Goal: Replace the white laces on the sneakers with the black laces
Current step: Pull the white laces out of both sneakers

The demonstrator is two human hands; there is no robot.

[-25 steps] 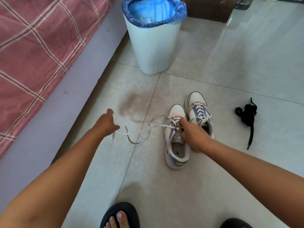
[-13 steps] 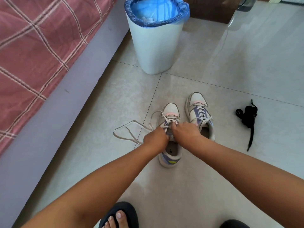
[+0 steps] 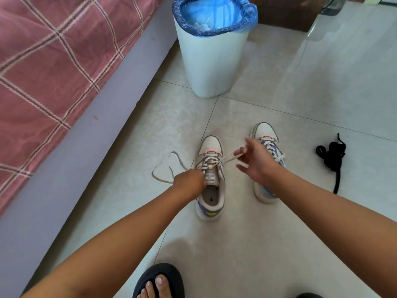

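- Pale glossy floor tiles (image 3: 279,233) carry everything you are working with, between a bed with a pink checked cover (image 3: 53,61) on your left and a white waste bin with a blue liner (image 3: 212,61) ahead.
- Your left hand (image 3: 190,181) sits at the tongue of the nearer white, lilac-trimmed sneaker (image 3: 211,179), fingers curled in against its upper eyelets; whether they pinch lace or only steady the shoe cannot be told.
- Your right hand (image 3: 255,162) pinches a strand of the flat white lace (image 3: 227,158) between thumb and forefinger and draws it taut to the right, with the other fingers spread apart.
- One loose end of that lace lies in a loop on the tiles (image 3: 167,166) to the left of the shoe, so the top rows look already slackened, while the lower crossings remain threaded.
- Just beside it stands the second matching sneaker (image 3: 265,136), partly behind your right hand; its white lace looks fully threaded and untouched.
- Well apart to the right lies the bundle of black laces (image 3: 332,155), one tail trailing toward you, not yet in use.
- Judged from this, you are early: one shoe is partly unlaced, the other waits, and no black lace has gone in.
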